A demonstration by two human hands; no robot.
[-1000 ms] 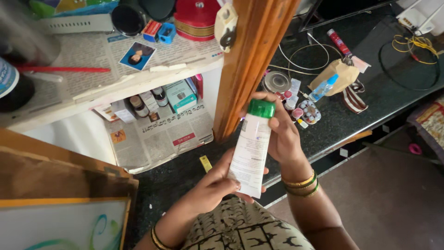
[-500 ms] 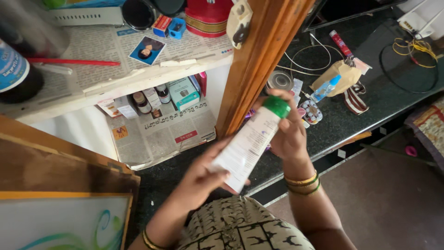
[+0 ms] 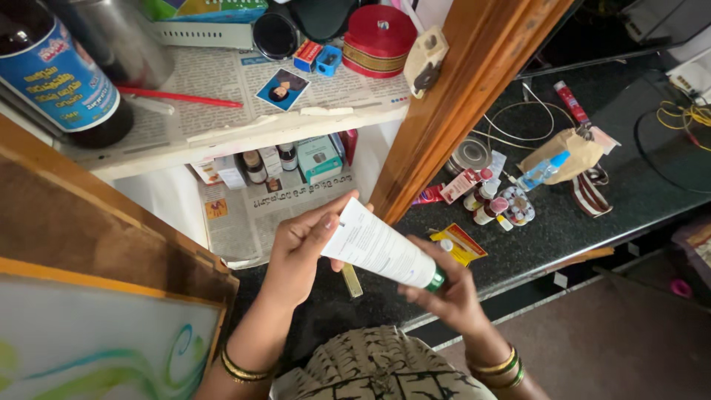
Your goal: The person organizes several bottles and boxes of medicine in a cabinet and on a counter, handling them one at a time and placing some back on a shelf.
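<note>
A person holds a white tube (image 3: 378, 248) in both hands above the edge of a dark bench (image 3: 578, 230), the tube lying nearly level and slanting down toward the right. The left hand (image 3: 300, 252) is clamped on the flat crimped end, thumb on top and fingers beneath; the right hand (image 3: 448, 292) is closed around the green cap (image 3: 435, 280), which points down and to the right. The two hands sit apart, one at each end, and the tube touches nothing else.

Judging by its smooth, glossy skin and flattened tail, the tube looks light and soft-walled, likely to dent or squeeze out under a hard pinch in the middle. The crimped end is probably the stiffest place for a firm hold, and the shoulder just behind the cap the next best; the cap itself looks hard and ridged enough to grip without slipping. The printed body may be slick.

Behind the hands, a wooden post (image 3: 474, 89) rises from the bench. To its left, shelves lined with newspaper (image 3: 296, 204) carry small bottles (image 3: 255, 167) and a teal box (image 3: 320, 158); the upper shelf holds a large dark bottle (image 3: 59, 70), a red round tin (image 3: 379, 41) and a small photo (image 3: 282, 87). On the bench to the right lie a yellow sachet (image 3: 461, 243), a cluster of little pots (image 3: 503, 207), a brown paper bag (image 3: 570, 152) and loose cable (image 3: 518, 118).
</note>
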